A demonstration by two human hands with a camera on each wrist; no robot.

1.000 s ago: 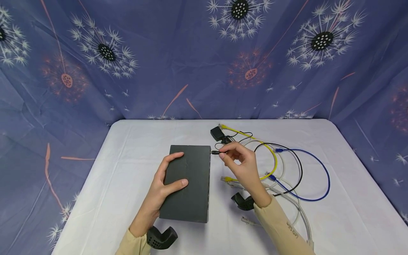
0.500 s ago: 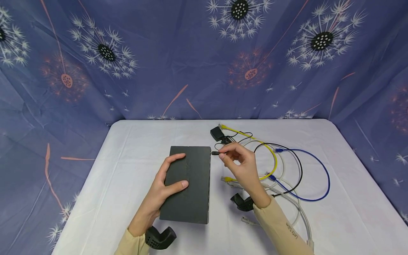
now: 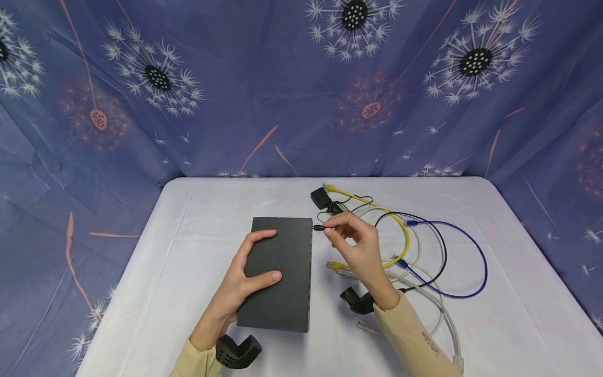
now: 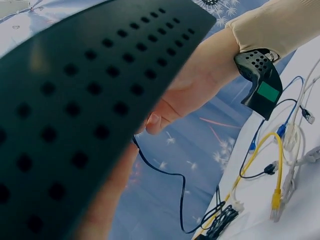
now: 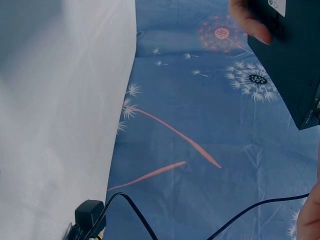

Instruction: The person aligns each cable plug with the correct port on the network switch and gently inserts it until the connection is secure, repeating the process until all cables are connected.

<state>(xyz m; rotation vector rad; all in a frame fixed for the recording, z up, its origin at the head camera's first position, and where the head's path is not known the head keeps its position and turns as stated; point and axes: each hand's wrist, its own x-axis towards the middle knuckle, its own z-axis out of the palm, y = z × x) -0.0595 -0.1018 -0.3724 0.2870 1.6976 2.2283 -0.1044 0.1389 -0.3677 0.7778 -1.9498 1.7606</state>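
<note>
In the head view my left hand (image 3: 235,290) holds a dark grey network switch (image 3: 292,293) above the table, thumb and index finger across its upper face. Its vented side (image 4: 100,90) fills much of the left wrist view. Fingertips of the left hand (image 5: 252,25) show against the switch's labelled face (image 5: 285,65) in the right wrist view. My right hand (image 3: 360,248) pinches a black power plug (image 3: 319,228) between thumb and index finger, its tip right at the switch's right edge near the far corner. The plug's thin cord (image 4: 182,195) hangs down to the table.
Behind the right hand lies a black power adapter (image 3: 321,198) with bundled cord. Yellow (image 3: 407,238), blue (image 3: 485,262), black (image 3: 445,251) and grey (image 3: 452,319) cables loop over the right of the white table (image 3: 160,293). A dandelion-print curtain (image 3: 264,104) hangs behind.
The left hand and the switch have shifted slightly toward me and to the right. The right hand, still pinching the plug, has moved very slightly toward me with it.
</note>
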